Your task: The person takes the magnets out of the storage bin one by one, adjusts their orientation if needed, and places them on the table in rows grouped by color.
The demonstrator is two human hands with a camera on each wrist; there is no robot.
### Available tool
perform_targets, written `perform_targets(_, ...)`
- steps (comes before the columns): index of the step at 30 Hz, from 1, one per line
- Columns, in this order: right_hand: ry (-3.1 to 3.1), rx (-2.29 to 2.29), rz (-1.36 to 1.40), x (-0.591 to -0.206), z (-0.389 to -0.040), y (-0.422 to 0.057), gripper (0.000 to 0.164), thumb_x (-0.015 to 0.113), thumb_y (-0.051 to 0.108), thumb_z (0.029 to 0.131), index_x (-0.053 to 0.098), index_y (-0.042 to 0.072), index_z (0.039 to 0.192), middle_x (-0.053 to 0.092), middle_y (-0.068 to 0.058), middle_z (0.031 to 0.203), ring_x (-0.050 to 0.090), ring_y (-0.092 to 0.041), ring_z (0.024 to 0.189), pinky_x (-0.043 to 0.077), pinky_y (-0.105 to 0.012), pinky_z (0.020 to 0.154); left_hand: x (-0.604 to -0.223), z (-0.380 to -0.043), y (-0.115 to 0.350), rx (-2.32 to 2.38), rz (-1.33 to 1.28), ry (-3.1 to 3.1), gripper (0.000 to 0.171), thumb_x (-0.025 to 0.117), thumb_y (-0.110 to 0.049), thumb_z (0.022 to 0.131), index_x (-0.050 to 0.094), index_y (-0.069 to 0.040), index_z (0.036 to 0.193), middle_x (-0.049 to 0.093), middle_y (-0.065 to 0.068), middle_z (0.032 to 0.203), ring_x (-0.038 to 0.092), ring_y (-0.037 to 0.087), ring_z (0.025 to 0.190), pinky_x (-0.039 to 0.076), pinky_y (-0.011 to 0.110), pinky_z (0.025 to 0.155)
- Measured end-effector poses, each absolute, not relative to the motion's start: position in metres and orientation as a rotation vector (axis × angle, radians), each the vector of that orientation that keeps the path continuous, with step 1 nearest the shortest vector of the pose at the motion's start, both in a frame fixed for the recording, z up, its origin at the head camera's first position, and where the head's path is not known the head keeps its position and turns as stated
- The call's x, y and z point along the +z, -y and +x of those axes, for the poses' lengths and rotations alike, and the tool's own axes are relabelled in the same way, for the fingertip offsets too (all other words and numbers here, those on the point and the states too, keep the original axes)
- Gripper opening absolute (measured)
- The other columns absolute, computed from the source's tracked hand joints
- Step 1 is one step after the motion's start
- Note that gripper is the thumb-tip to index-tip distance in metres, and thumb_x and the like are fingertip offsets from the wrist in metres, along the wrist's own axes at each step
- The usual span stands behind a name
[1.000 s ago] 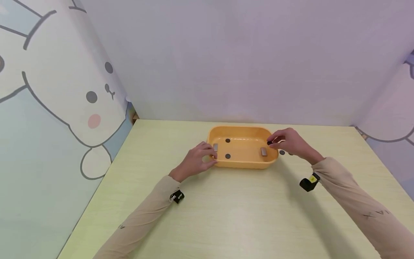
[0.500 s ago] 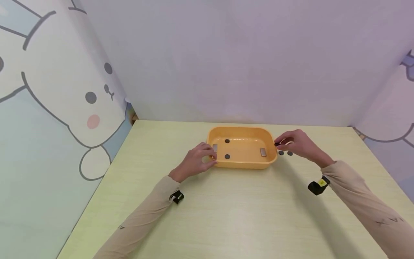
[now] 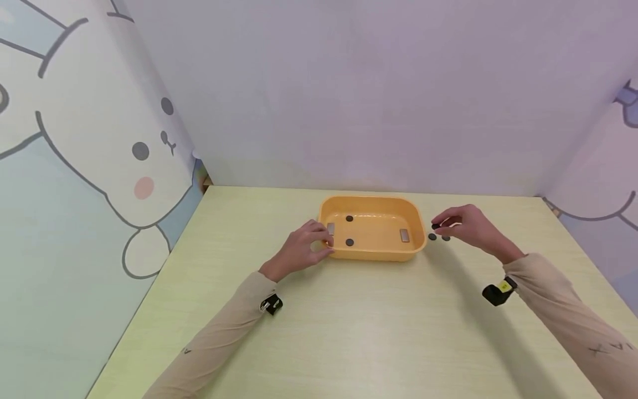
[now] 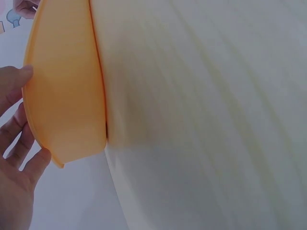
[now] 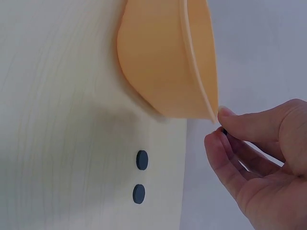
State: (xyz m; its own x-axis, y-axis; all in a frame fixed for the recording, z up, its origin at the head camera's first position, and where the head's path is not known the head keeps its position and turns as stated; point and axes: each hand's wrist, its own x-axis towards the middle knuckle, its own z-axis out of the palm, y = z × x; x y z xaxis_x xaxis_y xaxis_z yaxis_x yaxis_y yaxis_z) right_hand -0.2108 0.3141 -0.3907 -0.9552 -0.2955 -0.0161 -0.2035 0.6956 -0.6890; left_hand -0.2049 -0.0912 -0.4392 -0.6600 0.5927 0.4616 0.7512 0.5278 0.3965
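An orange plastic basin [image 3: 379,256] stands near the back of the table. My left hand [image 3: 299,247] grips its left end, with fingers over the rim and thumb at the front corner. Past the basin's right end, my right hand [image 3: 468,226] pinches a small black disc [image 3: 436,226] between thumb and fingertips, raised above the tabletop; in the right wrist view the fingers mostly hide it. Below that hand, two similar discs lie on the table, a nearer-basin disc [image 5: 142,160] and a farther disc [image 5: 138,194].
Inside the basin are a back disc [image 3: 349,218], a front disc [image 3: 350,242], a right flat rectangular piece [image 3: 404,235] and a left rectangular piece [image 3: 331,228]. A plain wall [image 3: 369,100] rises behind the pale wooden table [image 3: 359,321]; a cartoon-printed panel [image 3: 99,166] borders the left.
My right hand has moved right, from over the basin's right rim to outside it, carrying the black disc. The left hand has kept its place on the basin.
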Motion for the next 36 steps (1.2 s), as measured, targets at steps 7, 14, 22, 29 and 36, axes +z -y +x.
perform_targets(7, -2.758, -1.132, -0.397, -0.401, -0.212, -0.323, 0.025, 0.071, 0.005, 0.083, 0.067, -0.006, 0.105, 0.067, -0.017, 0.097, 0.066, -0.019, 0.078, 0.053, -0.034, 0.068, -0.439, -0.205, 0.091, -0.85, -1.13, 2.498, 0.01, 0.077, -0.02, 0.08, 0.068, -0.016, 0.083, 0.061, -0.005, 0.091, 0.051, 0.012, 0.09, 0.047, 0.028, 0.074)
perform_targets(14, -2.792, -1.104, -0.37, -0.405, -0.215, -0.335, 0.026, 0.071, 0.009, 0.083, 0.067, -0.004, 0.106, 0.068, -0.016, 0.097, 0.066, -0.017, 0.077, 0.051, -0.028, 0.068, -0.441, -0.206, 0.091, -0.844, -1.133, 2.485, 0.01, 0.077, -0.019, 0.08, 0.068, -0.015, 0.083, 0.061, -0.004, 0.091, 0.051, 0.012, 0.09, 0.047, 0.029, 0.074)
perform_targets(22, -2.824, -1.089, -0.348, -0.404, -0.221, -0.345, 0.028, 0.072, 0.012, 0.083, 0.068, -0.004, 0.106, 0.068, -0.018, 0.098, 0.064, -0.011, 0.073, 0.051, -0.029, 0.065, -0.442, -0.205, 0.091, -0.85, -1.129, 2.486, 0.01, 0.077, -0.019, 0.079, 0.068, -0.014, 0.083, 0.061, -0.004, 0.092, 0.051, 0.012, 0.09, 0.047, 0.029, 0.072)
perform_targets(29, -2.839, -1.051, -0.31, -0.404, -0.224, -0.353, 0.029, 0.072, 0.012, 0.084, 0.067, -0.004, 0.107, 0.068, -0.018, 0.099, 0.064, -0.014, 0.074, 0.05, -0.029, 0.064, -0.442, -0.205, 0.09, -0.845, -1.137, 2.473, 0.01, 0.076, -0.019, 0.08, 0.068, -0.015, 0.084, 0.062, -0.005, 0.093, 0.052, 0.012, 0.091, 0.048, 0.028, 0.073)
perform_targets(36, -2.827, -1.066, -0.278, -0.408, -0.226, -0.36, 0.03, 0.072, 0.011, 0.084, 0.066, -0.006, 0.108, 0.068, -0.019, 0.098, 0.065, -0.019, 0.074, 0.05, -0.028, 0.065, -0.442, -0.206, 0.091, -0.847, -1.138, 2.476, 0.01, 0.076, -0.021, 0.08, 0.068, -0.016, 0.084, 0.061, -0.005, 0.093, 0.051, 0.012, 0.091, 0.047, 0.028, 0.074)
